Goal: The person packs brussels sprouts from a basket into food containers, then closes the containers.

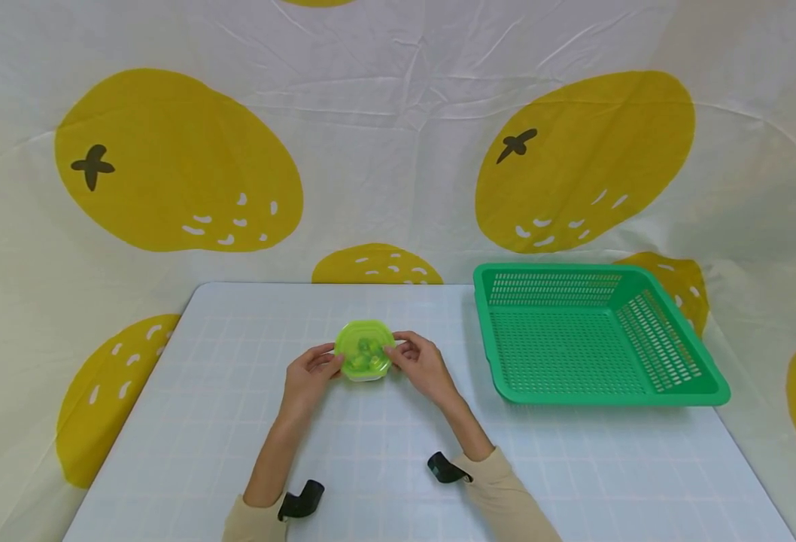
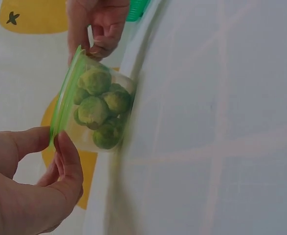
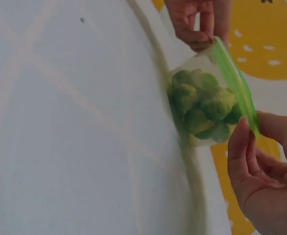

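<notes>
A clear plastic container (image 2: 97,105) with a bright green lid (image 1: 364,339) stands on the table near its middle. Several Brussels sprouts (image 3: 202,105) show through its clear walls. My left hand (image 1: 310,373) pinches the lid's rim on the left side, thumb on top and fingers beneath. On the opposite side, my right hand (image 1: 421,365) pinches the rim the same way. The lid sits over the container's mouth in both wrist views.
A green plastic basket (image 1: 574,399) with slotted walls stands to the right, its corner reaching the table's right edge. The table (image 1: 188,421) has a pale checked cover. Behind it hangs a white cloth (image 1: 398,150) with large yellow fruit prints.
</notes>
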The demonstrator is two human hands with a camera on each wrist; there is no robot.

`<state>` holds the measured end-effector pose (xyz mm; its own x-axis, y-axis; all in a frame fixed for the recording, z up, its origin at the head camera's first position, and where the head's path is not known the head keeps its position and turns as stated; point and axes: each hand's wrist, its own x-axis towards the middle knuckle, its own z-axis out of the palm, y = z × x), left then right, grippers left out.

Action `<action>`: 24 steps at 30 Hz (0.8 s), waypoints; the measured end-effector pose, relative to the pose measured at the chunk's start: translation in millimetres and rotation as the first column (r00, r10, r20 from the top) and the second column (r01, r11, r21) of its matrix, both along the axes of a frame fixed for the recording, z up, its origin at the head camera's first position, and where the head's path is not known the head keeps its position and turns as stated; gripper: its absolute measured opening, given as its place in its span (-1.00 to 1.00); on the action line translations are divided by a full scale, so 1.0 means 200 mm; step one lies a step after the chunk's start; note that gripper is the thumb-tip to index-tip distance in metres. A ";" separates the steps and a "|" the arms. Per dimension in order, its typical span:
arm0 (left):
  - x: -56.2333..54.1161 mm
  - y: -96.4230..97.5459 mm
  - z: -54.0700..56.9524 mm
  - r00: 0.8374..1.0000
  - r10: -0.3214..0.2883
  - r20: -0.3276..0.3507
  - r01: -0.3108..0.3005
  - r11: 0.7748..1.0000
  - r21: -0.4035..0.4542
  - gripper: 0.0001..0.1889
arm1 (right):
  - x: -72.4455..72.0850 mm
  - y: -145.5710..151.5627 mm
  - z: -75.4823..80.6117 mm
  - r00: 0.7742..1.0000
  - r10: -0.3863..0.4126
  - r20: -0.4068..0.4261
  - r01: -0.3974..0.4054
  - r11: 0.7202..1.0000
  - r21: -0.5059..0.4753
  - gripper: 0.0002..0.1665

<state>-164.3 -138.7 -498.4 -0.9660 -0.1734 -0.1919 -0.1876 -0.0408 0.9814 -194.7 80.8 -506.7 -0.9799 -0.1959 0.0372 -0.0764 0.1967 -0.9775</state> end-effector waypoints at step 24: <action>-0.04 -0.04 -0.01 0.995 -0.057 0.087 0.055 0.998 0.026 -0.59 | -0.02 -0.01 0.04 0.965 -0.027 0.260 0.056 0.993 -0.107 -0.76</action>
